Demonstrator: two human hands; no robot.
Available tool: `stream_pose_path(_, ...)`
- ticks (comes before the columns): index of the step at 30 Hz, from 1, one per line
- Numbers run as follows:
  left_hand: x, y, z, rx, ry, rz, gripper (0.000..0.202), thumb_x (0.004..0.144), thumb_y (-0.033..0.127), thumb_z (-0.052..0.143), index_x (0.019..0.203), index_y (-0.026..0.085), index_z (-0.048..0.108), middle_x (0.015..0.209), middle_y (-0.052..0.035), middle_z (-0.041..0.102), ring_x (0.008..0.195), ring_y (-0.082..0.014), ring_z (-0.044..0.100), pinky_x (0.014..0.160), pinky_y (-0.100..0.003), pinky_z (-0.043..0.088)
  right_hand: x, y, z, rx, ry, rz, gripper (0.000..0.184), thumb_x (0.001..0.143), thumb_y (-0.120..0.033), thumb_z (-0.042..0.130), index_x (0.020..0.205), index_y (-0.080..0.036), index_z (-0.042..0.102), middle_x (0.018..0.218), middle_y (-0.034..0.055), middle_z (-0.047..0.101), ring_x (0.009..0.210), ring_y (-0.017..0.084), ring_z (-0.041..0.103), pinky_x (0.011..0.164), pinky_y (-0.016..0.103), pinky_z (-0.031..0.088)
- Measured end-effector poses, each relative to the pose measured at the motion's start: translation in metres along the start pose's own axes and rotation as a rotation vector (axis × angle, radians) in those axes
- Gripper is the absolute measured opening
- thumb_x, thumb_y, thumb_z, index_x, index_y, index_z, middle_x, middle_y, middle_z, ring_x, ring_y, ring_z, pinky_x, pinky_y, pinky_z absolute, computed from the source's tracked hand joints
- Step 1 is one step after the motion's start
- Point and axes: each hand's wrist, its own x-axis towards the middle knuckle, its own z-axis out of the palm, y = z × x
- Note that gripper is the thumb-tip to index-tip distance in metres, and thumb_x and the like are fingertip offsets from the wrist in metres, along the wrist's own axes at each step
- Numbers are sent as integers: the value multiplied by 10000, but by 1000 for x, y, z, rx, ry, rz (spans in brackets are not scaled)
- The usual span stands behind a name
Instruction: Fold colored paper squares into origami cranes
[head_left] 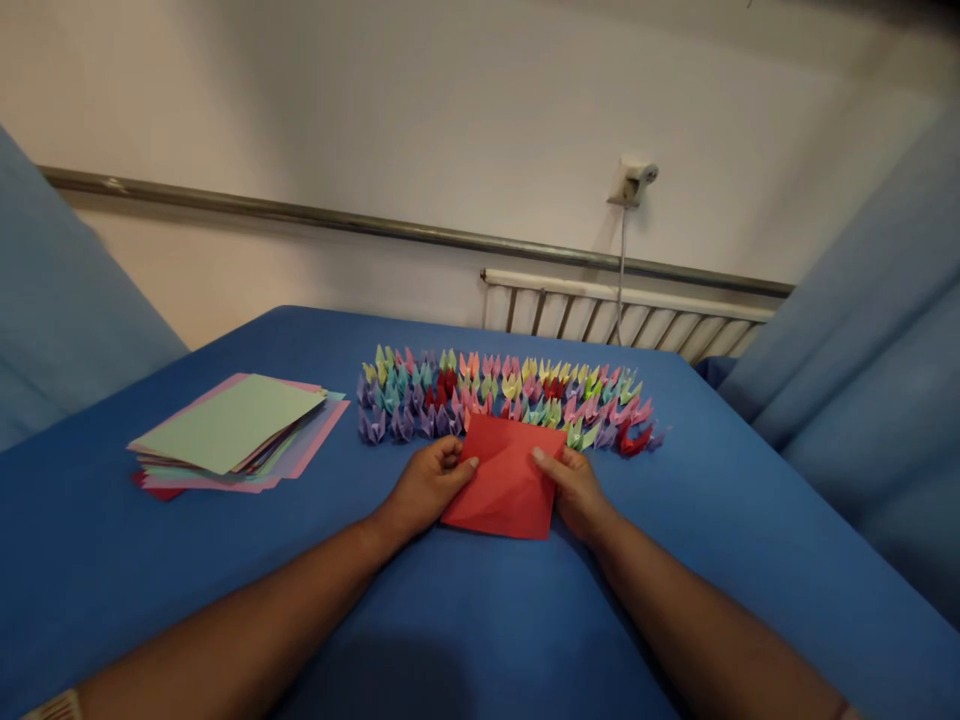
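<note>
A red sheet of paper (pixel 510 485), roughly square, is held up over the blue table between my two hands. My left hand (pixel 429 482) pinches its left edge, thumb on the near face and fingers curled behind. On the opposite edge, my right hand (pixel 576 488) grips with the thumb on top and the other fingers mostly hidden behind the paper. Just beyond the sheet stand rows of small folded paper cranes (pixel 401 425) in many colours; the sheet covers part of the nearest row.
To the left lies a stack of coloured paper sheets (pixel 240 420), pale green on top. The blue table (pixel 300 630) reaches back to a wall with a metal rail (pixel 375 228), a radiator (pixel 577 300) and a plugged-in socket (pixel 628 185). Blue curtains (pixel 862 330) hang at both sides.
</note>
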Motion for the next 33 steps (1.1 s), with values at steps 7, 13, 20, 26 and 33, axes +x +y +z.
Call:
stream_pose_path(7, -2, 3, -5, 113, 127, 76, 196, 738, 374, 667, 797, 195, 617, 704, 4, 642, 636, -160, 591, 569, -244, 427, -1, 4, 1, -252, 132, -4, 405, 566, -488, 828, 759, -155, 704, 642, 6, 694, 546, 155, 596, 553, 284, 489)
stream_pose_path(13, -4, 10, -14, 160, 216, 204, 354, 781, 342, 632, 1098, 188, 595, 857, -29, 656, 793, -181, 633, 742, -303, 503, -5, 8, 0, -391, 94, -22, 416, 655, -522, 754, 557, -164, 567, 400, -56, 476, 349, 63, 342, 366, 210, 230)
stream_pose_path(20, -24, 23, -17, 641, 172, 719, 520, 824, 159, 514, 1338, 213, 453, 1421, -114, 457, 1325, -277, 411, 1111, -479, 326, -3, 8, -1, -73, 85, -114, 306, 704, -427, 757, 701, -165, 598, 536, -52, 529, 410, 61, 359, 384, 199, 243)
stream_pose_path(26, -37, 33, -15, 1008, 134, 958, 422, 791, 90, 558, 1164, 274, 628, 1502, -63, 395, 1415, -342, 243, 1132, -576, 194, -14, 2, 10, -10, -6, -39, 284, 707, -405, 761, 775, -156, 643, 585, -31, 576, 422, 70, 393, 395, 204, 285)
stream_pose_path(33, -49, 20, -30, 1014, 57, 806, 261, 795, 136, 583, 952, 287, 727, 1365, -29, 566, 1371, -328, 327, 1124, -579, 183, -11, 8, 1, -380, 97, -177, 422, 758, -545, 679, 971, -186, 620, 862, 41, 689, 726, 163, 626, 684, 277, 491)
